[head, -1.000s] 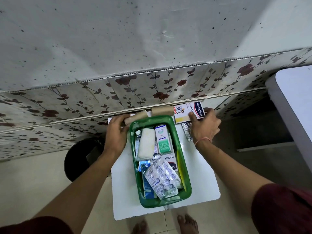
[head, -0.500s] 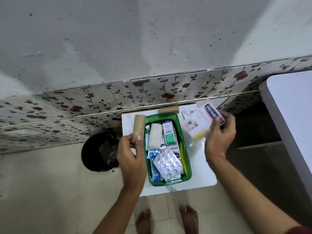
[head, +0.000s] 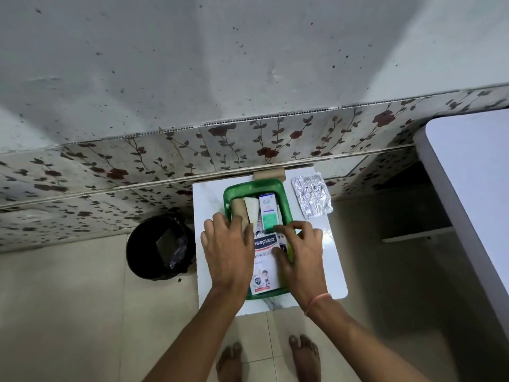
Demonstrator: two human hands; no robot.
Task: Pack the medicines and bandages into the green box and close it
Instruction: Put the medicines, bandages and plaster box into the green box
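The green box (head: 254,185) stands open on a small white table (head: 325,266). Inside lie a tan bandage roll (head: 238,208), white gauze (head: 252,212), a green-and-white medicine carton (head: 269,213) and a Hansaplast pack (head: 264,261) on top at the near end. My left hand (head: 228,249) covers the near end of the tan roll, fingers on it. My right hand (head: 300,252) grips the Hansaplast pack's right edge inside the box. A silver blister strip (head: 312,195) lies on the table right of the box. A second tan roll (head: 269,175) sits behind the box against the wall.
A black bin (head: 159,246) stands on the floor just left of the table. A larger white table (head: 468,194) runs along the right. The flowered wall panel (head: 248,142) is directly behind. My bare feet (head: 303,357) are below the table's near edge.
Both hands came from the table's far edge down into the box: the left brought the tan roll to the box's left side, the right laid the Hansaplast pack over the blister strips.
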